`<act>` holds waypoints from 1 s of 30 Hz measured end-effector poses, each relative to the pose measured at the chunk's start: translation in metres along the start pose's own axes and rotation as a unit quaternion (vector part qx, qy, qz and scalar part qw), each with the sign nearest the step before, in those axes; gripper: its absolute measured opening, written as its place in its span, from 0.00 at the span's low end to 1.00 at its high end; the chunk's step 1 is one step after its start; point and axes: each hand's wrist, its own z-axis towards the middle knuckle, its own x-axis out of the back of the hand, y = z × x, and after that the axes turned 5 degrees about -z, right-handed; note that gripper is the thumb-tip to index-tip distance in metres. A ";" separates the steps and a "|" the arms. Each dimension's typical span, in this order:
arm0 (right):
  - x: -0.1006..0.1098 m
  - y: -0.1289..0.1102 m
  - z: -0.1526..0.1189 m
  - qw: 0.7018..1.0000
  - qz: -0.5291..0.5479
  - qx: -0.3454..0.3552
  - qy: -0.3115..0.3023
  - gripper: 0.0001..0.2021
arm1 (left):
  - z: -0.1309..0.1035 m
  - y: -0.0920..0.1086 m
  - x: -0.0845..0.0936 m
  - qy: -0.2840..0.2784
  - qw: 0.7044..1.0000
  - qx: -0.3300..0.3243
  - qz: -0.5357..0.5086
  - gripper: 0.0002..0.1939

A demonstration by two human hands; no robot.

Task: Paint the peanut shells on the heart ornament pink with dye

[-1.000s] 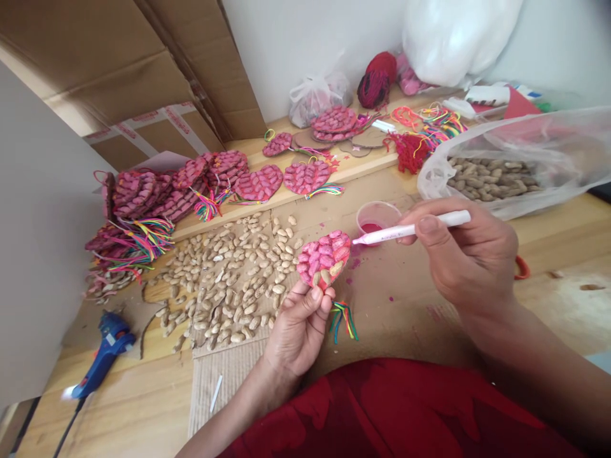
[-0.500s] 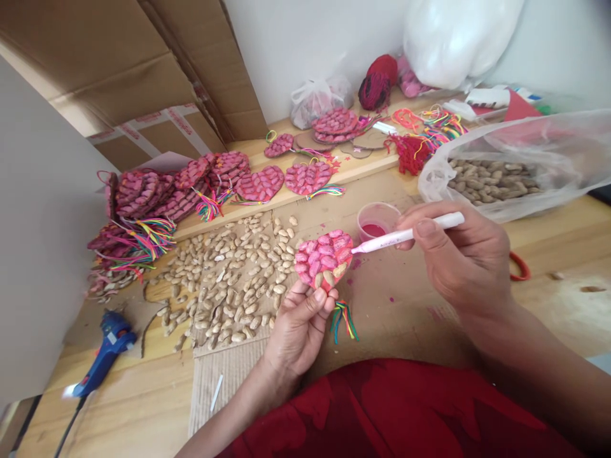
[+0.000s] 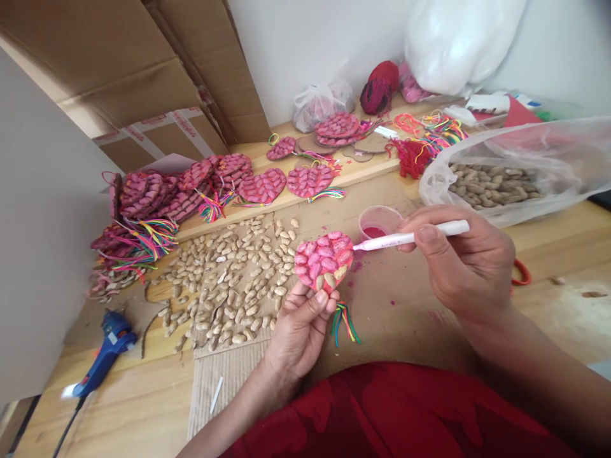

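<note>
Between the thumb and fingers of my left hand (image 3: 305,324) is a heart-shaped ornament (image 3: 324,254) covered with peanut shells. Most of its shells are pink; a few near the lower tip are plain tan. A tassel of coloured cords (image 3: 344,323) hangs below it. My right hand (image 3: 458,261) grips a white acrylic paint marker (image 3: 396,240), its tip at the heart's right edge; I cannot tell if it touches. Just behind the marker stands a clear plastic cup (image 3: 379,219) with pink paint inside.
Loose peanuts (image 3: 238,280) spread over cardboard left of my hands. A blue glue gun (image 3: 112,343) lies at the left. Finished pink ornaments (image 3: 147,191) are piled along a wooden ledge. At the right, a plastic bag (image 3: 439,175) holds more peanuts, near a red ring (image 3: 522,273).
The marker has tilted slightly flatter, its tip still at the heart's right edge. The whole view has shifted a little; my left hand keeps its hold on the heart.
</note>
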 end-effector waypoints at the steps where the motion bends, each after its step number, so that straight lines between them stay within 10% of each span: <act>1: 0.000 -0.001 0.000 1.000 -0.005 0.004 -0.002 0.04 | 0.000 0.000 0.000 0.001 1.000 0.000 -0.001 0.16; 22: -0.002 0.000 -0.003 0.991 -0.087 0.098 -0.039 0.05 | 0.003 -0.001 0.001 0.013 0.999 -0.031 0.011 0.14; 30: 0.010 0.012 0.008 0.964 -0.248 0.089 0.037 0.04 | 0.004 -0.001 0.001 0.010 0.999 -0.028 0.013 0.16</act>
